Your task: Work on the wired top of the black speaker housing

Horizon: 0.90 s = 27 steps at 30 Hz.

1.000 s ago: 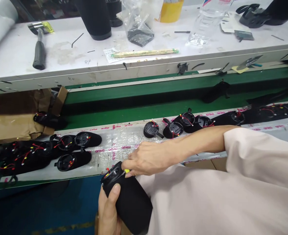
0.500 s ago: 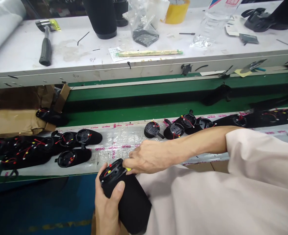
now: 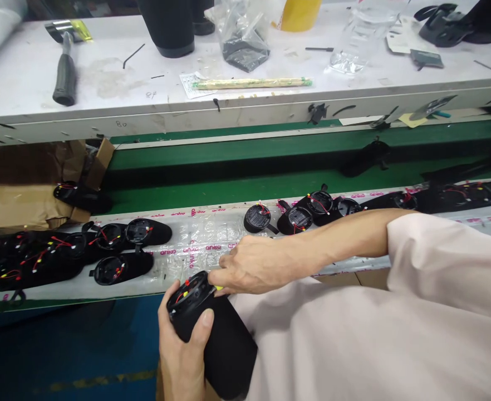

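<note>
My left hand (image 3: 185, 345) is wrapped round a black cylindrical speaker housing (image 3: 229, 348), which is tilted with its open end up and to the left. Red and yellow wires with small connectors show inside that end. At the rim of the opening, my right hand (image 3: 245, 267) has its fingers closed on a small tool, of which only a bit of yellow (image 3: 218, 288) peeks out below the fingers. The rest of the tool is hidden in the fist. The housing's lower end rests close to the pale clothing.
More black housings with wires lie on the wrapped strip (image 3: 204, 228), to the left (image 3: 116, 267) and right (image 3: 295, 218). Behind it runs a green conveyor belt (image 3: 178, 195). A white shelf (image 3: 116, 100) above carries a hammer (image 3: 65, 72), a plastic bag (image 3: 245, 44) and wrapped sticks (image 3: 254, 83).
The view has shifted slightly, so shelf items sit a little higher and further left. Both hands keep nearly the same hold at the housing's rim.
</note>
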Each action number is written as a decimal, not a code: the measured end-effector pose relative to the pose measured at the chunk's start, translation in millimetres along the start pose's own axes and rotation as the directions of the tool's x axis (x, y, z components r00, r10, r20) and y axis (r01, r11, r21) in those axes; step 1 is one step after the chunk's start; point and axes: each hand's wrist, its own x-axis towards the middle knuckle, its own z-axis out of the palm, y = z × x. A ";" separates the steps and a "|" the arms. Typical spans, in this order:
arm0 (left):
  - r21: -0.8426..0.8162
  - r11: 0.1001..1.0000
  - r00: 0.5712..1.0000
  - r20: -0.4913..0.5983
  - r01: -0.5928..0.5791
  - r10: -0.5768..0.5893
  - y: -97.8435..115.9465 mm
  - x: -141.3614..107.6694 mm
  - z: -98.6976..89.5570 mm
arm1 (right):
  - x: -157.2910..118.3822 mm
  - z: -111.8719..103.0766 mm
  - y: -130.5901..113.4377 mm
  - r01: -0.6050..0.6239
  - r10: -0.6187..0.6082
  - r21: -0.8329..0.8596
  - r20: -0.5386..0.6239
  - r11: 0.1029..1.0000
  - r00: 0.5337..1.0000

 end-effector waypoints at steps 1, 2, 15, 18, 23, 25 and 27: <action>0.012 1.000 1.000 -0.001 0.009 -0.009 1.0 -0.7 -0.4 | 0.1 0.4 0.2 0.006 -0.006 0.000 -0.002 1.000 1.000; 0.027 1.000 1.000 -0.006 0.011 -0.011 1.7 -1.4 -0.6 | 0.3 0.8 0.5 0.012 -0.012 -0.001 -0.004 1.000 1.000; -0.021 1.000 0.998 -0.064 0.015 -0.017 2.5 -6.0 4.6 | 4.6 17.0 2.8 0.025 -0.023 0.047 -0.039 0.999 0.999; -0.004 1.000 0.998 -0.070 0.004 -0.004 2.5 -6.3 3.6 | 3.0 13.9 1.6 0.022 -0.020 0.049 -0.047 0.999 0.999; 0.096 0.995 0.993 -0.115 -0.001 0.012 6.9 -9.9 3.1 | -1.6 4.8 -1.8 0.014 -0.014 0.004 -0.070 1.000 0.997; 0.167 0.986 0.992 -0.119 -0.029 0.049 8.2 -10.0 2.1 | -2.1 5.6 -1.3 0.032 -0.033 -0.016 -0.089 0.999 0.995; 0.226 0.973 0.990 -0.115 -0.048 0.076 8.5 -9.2 1.3 | -1.8 8.3 0.7 0.061 -0.064 -0.031 -0.100 0.998 0.993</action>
